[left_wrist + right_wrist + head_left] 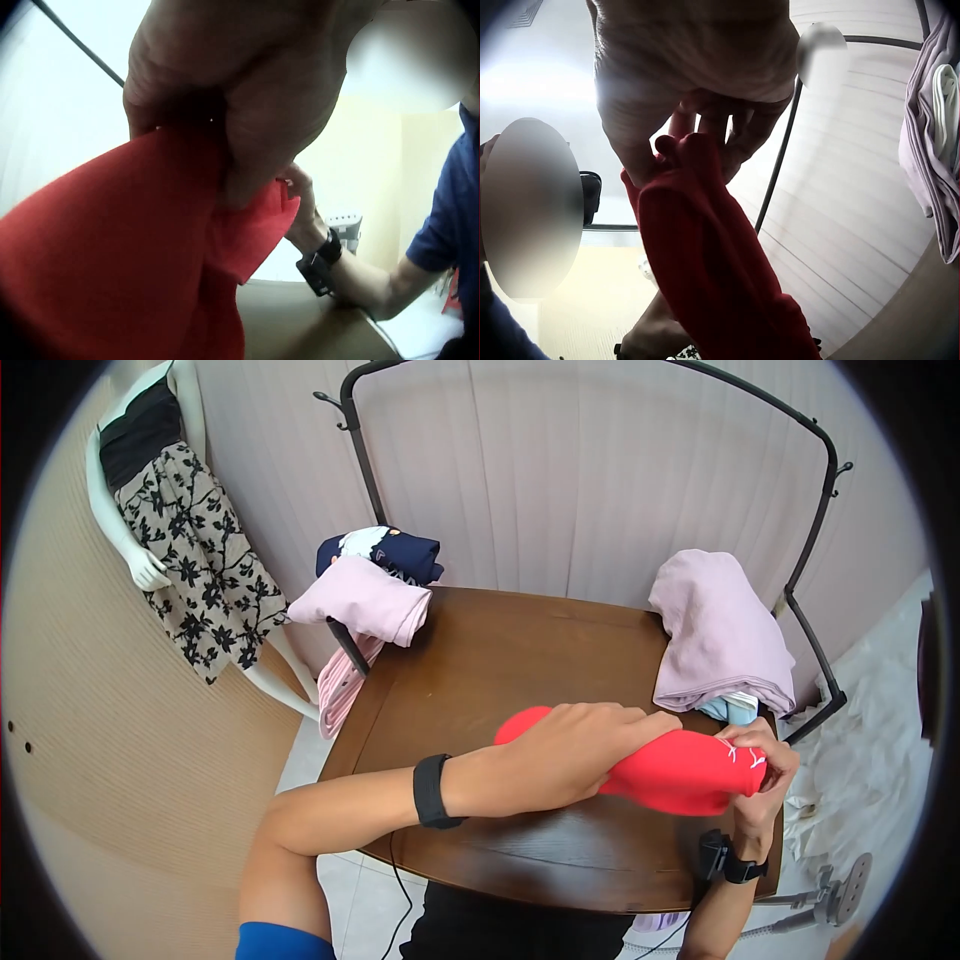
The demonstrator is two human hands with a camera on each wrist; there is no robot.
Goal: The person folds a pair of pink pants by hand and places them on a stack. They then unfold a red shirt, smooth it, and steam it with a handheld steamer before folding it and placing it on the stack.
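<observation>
A red piece of folded cloth (680, 770) with a small white print at one end is held above the brown table. My left hand (560, 755) grips it from above near its middle. In the left wrist view, the thumb and fingers of that hand pinch the red cloth (112, 247), and a loose flap of it hangs below. At the printed end, my right hand (770, 765) holds the edge. The right wrist view shows its thumb and fingertips pinching the bunched end of the cloth (697, 217).
The brown table (530, 650) has a black metal rail frame (365, 470) around its back. A pink folded cloth (715, 625) lies at the right, over light blue fabric (735, 708). Pink (365, 600) and navy (405, 552) bundles sit at the left, near a dressed mannequin (190, 530).
</observation>
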